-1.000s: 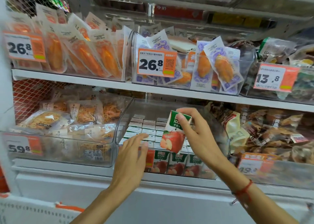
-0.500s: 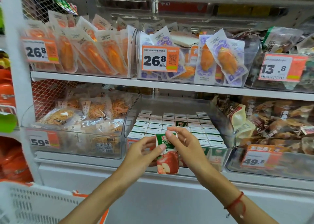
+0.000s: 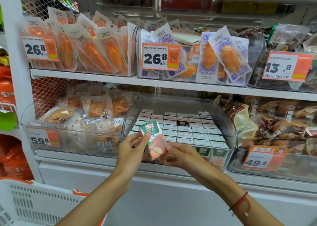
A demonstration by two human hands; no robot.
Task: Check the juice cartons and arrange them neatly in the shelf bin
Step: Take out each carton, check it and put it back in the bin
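Note:
A small apple juice carton (image 3: 153, 140), green on top and red below, is tilted in front of the clear shelf bin (image 3: 229, 131). My left hand (image 3: 131, 150) holds its upper left side with thumb and fingers. My right hand (image 3: 180, 154) grips its lower right end. Inside the bin, several rows of juice cartons (image 3: 187, 129) stand upright with white tops showing. One carton (image 3: 182, 123) in the middle rows shows a green face. The front row's green and red faces (image 3: 211, 154) show through the bin's front wall.
Clear bins of packaged snacks flank the juice bin, with price tags 59.8 (image 3: 43, 137) and 49.8 (image 3: 264, 159). The upper shelf (image 3: 120, 80) hangs close above. A white plastic basket (image 3: 34, 203) sits at lower left.
The carton has come down out of the bin to its front. My left hand has joined the right on it, and the carton has tilted with its top to the left.

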